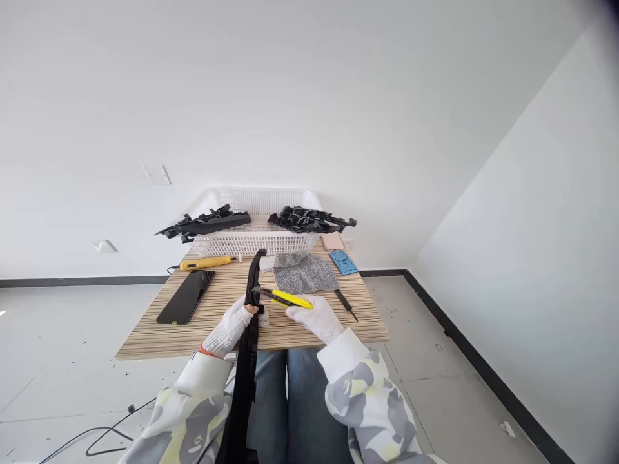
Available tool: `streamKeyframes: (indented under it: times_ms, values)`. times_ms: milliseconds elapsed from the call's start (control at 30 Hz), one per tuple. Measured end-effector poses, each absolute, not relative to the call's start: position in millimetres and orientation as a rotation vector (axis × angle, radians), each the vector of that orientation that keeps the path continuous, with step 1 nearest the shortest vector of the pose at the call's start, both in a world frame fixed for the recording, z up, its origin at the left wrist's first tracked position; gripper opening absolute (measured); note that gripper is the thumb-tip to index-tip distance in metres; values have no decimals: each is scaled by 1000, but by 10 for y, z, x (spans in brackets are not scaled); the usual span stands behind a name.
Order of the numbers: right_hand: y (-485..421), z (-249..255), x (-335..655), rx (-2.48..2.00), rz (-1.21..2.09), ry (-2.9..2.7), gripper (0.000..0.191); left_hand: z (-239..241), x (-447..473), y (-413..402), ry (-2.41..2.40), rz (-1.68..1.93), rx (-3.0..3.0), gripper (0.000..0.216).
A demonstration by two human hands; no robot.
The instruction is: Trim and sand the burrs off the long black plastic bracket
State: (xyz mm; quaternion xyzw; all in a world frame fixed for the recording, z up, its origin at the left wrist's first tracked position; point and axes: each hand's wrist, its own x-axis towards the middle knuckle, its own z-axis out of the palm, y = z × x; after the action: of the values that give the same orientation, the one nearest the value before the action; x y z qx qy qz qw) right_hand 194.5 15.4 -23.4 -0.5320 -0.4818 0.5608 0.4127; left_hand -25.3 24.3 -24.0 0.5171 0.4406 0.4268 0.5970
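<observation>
Both my hands wear white knit gloves. My left hand is closed round a long black plastic part that runs from my lap up over the striped wooden table. My right hand grips a yellow utility knife, its tip touching the black part near my left hand's fingers.
A white mesh basket at the table's back carries black plastic parts on its left and right. On the table lie a yellow electric tool, a black phone, a grey cloth, a blue card and a thin black tool. Cables trail on the floor at left.
</observation>
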Motion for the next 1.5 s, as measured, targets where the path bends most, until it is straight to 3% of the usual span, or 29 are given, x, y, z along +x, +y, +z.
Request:
streamKeyframes:
  times_ms: [400, 633, 1033, 1500]
  values:
    - [145, -169, 1850, -1410, 1275, -1276, 16, -195, -89, 144, 1211, 1128, 1221, 49]
    - [181, -235, 1909, -1490, 1219, -1267, 26, -185, -32, 104, 1321, 1117, 1271, 33]
    - [148, -269, 2055, -1496, 1215, -1180, 33, -210, -15, 46, 1468, 886, 1449, 34]
    - [90, -290, 2179, -1524, 1176, -1176, 22, -207, -23, 106, 1321, 830, 1448, 39]
